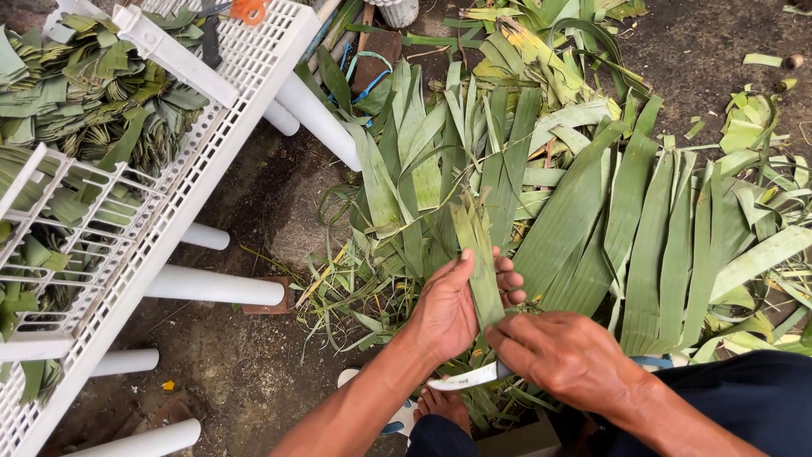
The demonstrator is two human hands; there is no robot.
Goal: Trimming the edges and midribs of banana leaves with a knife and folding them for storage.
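Dirt floor (254,372), leaf pile (592,211) | left hand (448,309) grips leaf strip (482,262) | right hand (567,355) clenches knife (465,378) | I fear blade slipping toward left fingers.

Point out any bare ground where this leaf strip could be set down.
Bare dirt lies between the white rack and the leaf pile, and more at lower left among the rack legs. Right of the hands, leaves cover everything.

Soft even daylight, sharp, faint shadows.
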